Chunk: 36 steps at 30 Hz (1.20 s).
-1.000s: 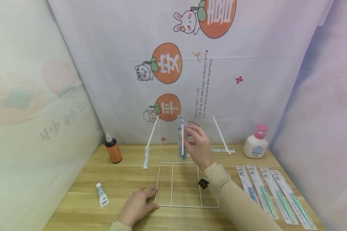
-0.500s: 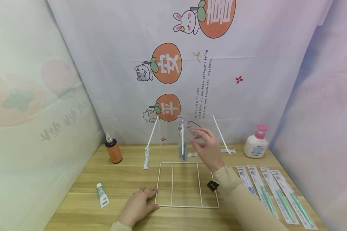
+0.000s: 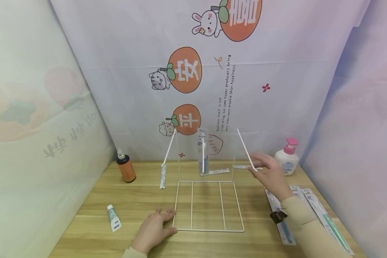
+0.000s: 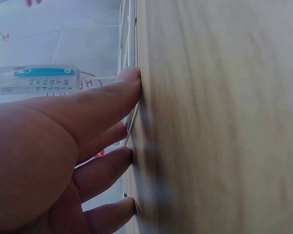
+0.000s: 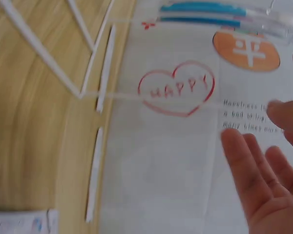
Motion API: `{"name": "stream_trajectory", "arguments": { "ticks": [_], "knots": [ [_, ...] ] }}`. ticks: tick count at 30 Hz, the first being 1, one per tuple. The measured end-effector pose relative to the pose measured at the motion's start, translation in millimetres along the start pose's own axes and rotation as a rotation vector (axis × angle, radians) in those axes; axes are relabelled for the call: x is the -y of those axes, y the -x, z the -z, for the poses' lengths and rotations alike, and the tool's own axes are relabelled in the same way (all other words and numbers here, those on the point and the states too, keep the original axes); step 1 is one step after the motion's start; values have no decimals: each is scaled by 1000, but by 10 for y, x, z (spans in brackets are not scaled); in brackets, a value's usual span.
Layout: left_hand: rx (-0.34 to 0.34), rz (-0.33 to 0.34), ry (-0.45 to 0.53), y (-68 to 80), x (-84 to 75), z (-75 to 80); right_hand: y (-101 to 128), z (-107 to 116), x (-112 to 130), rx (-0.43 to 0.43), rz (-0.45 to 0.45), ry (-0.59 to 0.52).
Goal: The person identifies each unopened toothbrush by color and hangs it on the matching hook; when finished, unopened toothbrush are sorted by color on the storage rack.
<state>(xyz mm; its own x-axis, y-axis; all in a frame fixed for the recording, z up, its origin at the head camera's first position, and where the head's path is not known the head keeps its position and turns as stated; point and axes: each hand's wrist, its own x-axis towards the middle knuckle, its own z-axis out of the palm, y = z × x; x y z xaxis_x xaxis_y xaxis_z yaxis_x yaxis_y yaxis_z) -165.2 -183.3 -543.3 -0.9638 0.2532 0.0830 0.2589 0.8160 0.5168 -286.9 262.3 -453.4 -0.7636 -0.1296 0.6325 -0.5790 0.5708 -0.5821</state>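
your right hand [image 3: 272, 175] has let go of the packaged toothbrush [image 3: 203, 152], which now hangs alone on the upright part of the white wire rack [image 3: 208, 206] toward the back edge of the table [image 3: 84, 233]; the grip is open, fingers spread, and it has swung over toward the packaged toothbrushes [image 3: 309, 211] lying near the right edge. your left hand [image 3: 153, 229] still presses flat, fingers straight, by the rack's front-left corner. that hanging looks finished.

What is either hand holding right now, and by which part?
Nothing is held. The left hand lies flat on the table, fingertips at the wire rack; the right hand hovers open over the packaged toothbrushes.
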Motion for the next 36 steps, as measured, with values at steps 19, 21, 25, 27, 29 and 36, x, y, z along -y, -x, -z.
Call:
{"name": "stream_trajectory", "arguments": {
  "ticks": [19, 21, 25, 27, 29, 36],
  "knots": [
    [-7, -19, 1, 7, -14, -15, 629, 569, -977, 433, -498, -72],
    [-7, -21, 0, 5, -15, -16, 640, 567, -1004, 453, -518, -54],
    [-3, -17, 4, 5, -17, -9, 640, 544, -1035, 480, -558, -21],
    [-3, -15, 9, 5, -16, -4, 631, 525, -1036, 486, -570, -1],
    [-4, -16, 9, 4, -12, 1, 618, 504, -1027, 492, -586, 18],
    [-12, -20, 0, 15, 5, 6, 571, 434, -989, 529, -626, 79]
  ]
}}
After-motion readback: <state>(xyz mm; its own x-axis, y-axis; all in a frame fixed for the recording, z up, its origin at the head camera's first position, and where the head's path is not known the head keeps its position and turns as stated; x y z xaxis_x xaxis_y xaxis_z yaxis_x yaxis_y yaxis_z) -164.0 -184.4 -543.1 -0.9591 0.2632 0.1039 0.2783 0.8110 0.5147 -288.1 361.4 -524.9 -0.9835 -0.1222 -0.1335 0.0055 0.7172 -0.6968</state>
